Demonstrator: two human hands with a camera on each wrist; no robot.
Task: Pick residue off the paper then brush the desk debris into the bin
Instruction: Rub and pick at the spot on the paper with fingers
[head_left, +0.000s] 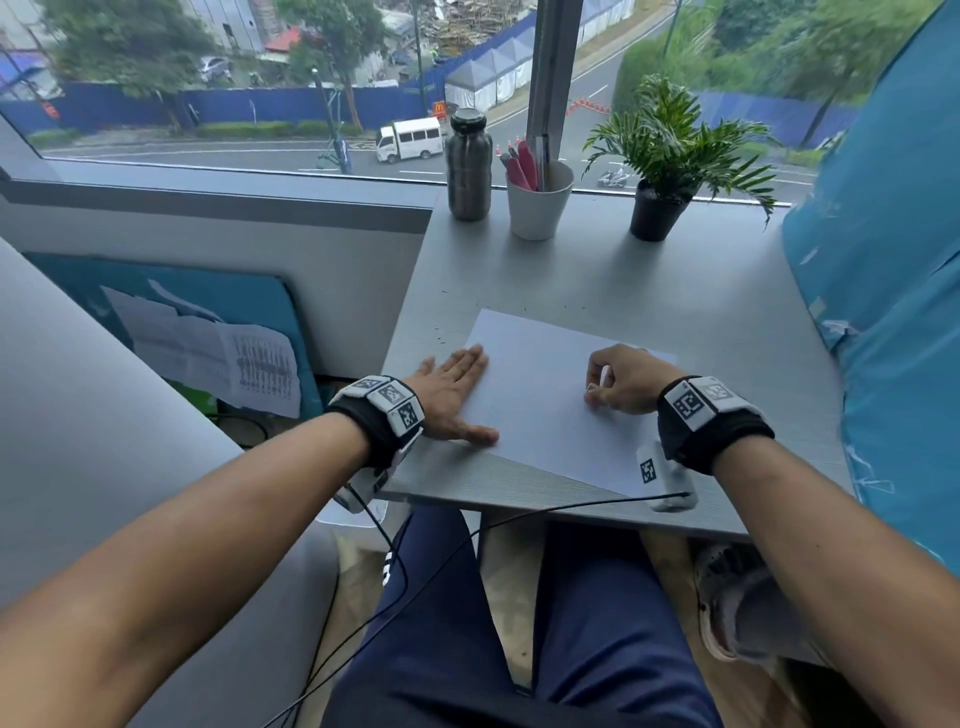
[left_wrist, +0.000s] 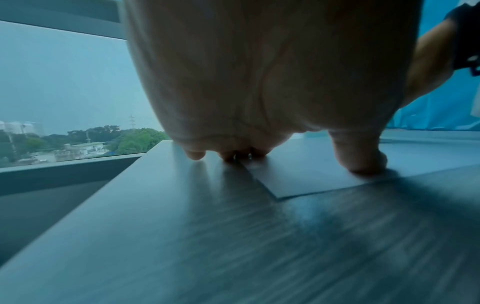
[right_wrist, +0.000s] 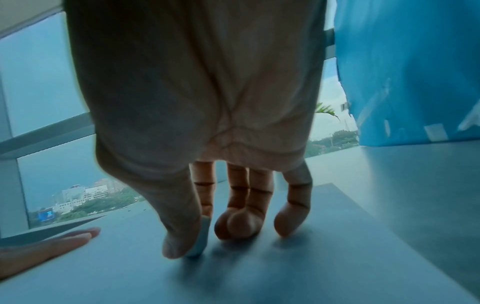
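Right hand (head_left: 626, 382) rests on the paper (head_left: 540, 410), thumb and forefinger pinched on a small white object (right_wrist: 201, 236), possibly an eraser or a bit of residue; which cannot be told. Left hand (head_left: 452, 397) lies flat with fingers straight, pressing the paper's left edge and overlapping onto the desk (head_left: 649, 275). Dark specks of debris (head_left: 441, 335) sit on the desk just beyond the paper's left far corner, unswept. Judged progress: the picking stage is under way; the paper shows no obvious marks. Brushing the debris has not begun. No bin is in view.
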